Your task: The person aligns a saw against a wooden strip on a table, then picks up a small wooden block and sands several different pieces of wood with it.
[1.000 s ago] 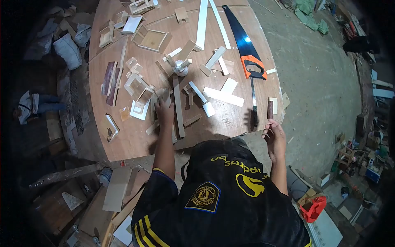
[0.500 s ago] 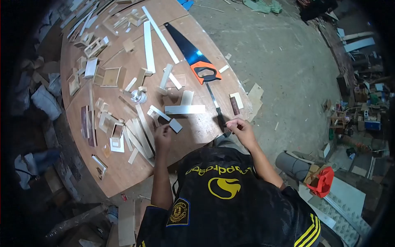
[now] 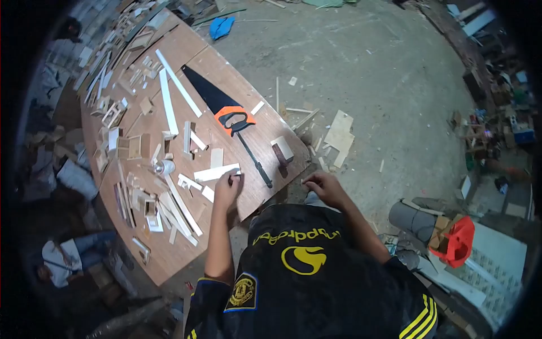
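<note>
plywood table [image 3: 172, 254]: at far left, small frames [image 3: 148, 208] stand assembled among loose offcuts, so some joining looks done, with much stock left unjoined. pale strip [image 3: 214, 173] lies flat mid-table; left hand [image 3: 227, 191] has its fingers drawn together on the strip's right end. handsaw [image 3: 217, 101] and slim tool [image 3: 257, 161] lie untouched. right hand [image 3: 324, 186] hangs off the table edge, fingers curled; what it holds, if anything, cannot be told

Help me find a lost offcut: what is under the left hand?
The left hand touches one end of a pale wood strip on the tabletop; what lies beneath the palm is covered.
</note>
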Tool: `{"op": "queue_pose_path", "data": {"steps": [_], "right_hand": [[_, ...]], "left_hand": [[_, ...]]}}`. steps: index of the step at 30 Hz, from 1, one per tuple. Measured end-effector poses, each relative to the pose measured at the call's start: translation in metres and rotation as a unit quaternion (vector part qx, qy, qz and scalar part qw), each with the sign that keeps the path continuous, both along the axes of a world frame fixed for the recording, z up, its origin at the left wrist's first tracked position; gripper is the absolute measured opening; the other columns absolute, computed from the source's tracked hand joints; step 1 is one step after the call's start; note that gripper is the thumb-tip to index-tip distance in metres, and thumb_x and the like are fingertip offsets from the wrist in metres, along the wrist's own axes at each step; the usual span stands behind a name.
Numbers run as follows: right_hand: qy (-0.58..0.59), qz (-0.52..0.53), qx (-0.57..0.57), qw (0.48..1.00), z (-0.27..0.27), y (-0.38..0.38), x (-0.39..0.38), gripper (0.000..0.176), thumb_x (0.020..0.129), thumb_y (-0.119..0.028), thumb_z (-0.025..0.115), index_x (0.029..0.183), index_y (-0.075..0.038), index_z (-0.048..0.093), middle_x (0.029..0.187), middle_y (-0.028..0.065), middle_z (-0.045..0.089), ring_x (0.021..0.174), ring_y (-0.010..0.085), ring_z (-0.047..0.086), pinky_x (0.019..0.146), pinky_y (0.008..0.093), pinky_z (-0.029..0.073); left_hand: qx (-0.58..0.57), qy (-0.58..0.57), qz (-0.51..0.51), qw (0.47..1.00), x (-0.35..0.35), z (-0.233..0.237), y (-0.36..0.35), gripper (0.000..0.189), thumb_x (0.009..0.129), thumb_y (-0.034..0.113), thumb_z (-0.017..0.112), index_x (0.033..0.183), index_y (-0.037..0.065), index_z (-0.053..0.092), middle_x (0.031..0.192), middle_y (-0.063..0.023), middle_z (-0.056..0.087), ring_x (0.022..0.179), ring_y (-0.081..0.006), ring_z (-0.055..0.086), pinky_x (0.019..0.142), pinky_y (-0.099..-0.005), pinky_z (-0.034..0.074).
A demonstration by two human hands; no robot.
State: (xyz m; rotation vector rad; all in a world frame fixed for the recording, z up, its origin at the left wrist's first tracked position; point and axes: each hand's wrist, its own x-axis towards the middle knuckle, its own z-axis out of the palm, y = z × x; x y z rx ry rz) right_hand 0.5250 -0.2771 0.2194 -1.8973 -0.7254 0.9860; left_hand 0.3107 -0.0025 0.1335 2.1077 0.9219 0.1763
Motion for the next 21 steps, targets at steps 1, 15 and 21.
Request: {"op": "queue_pose_path", "data": {"steps": [1, 15, 21], "right_hand": [[-0.007, 0.028, -0.007, 1.000, 0.010, -0.010, 0.017, 0.015, 0.089, -0.014, 0.062, 0.098, -0.003, 0.068, 0.094, 0.0120, 0.066, 0.084, 0.0199, 0.064, 0.074, 0.0312, 0.050], [-0.012, -0.011, -0.117, 0.993, -0.009, -0.115, 0.157, 0.023, 0.089, -0.020, 0.062, 0.105, -0.004, 0.064, 0.091, 0.0104, 0.067, 0.082, 0.0189, 0.063, 0.076, 0.0322, 0.049], [-0.040, -0.019, -0.118, 0.992, 0.006, -0.089, 0.159, 0.023, 0.090, -0.019, 0.061, 0.107, -0.004, 0.063, 0.091, 0.0108, 0.066, 0.083, 0.0189, 0.063, 0.076, 0.0322, 0.049]], "left_hand": [[-0.049, -0.028, 0.020, 0.998, 0.011, -0.005, -0.010, 0.024, 0.093, 0.015, 0.054, 0.107, -0.003, 0.060, 0.099, -0.0148, 0.069, 0.087, -0.0196, 0.066, 0.077, -0.0298, 0.051], [0.045, 0.242, 0.158, 0.956, 0.158, -0.014, -0.120, 0.062, 0.076, 0.058, 0.065, 0.111, 0.007, 0.059, 0.115, -0.0165, 0.054, 0.107, -0.0373, 0.053, 0.088, -0.0471, 0.046], [0.015, 0.224, 0.153, 0.963, 0.165, -0.038, -0.107, 0.052, 0.078, 0.046, 0.064, 0.105, 0.001, 0.061, 0.114, -0.0185, 0.058, 0.108, -0.0380, 0.055, 0.088, -0.0474, 0.048]]}}
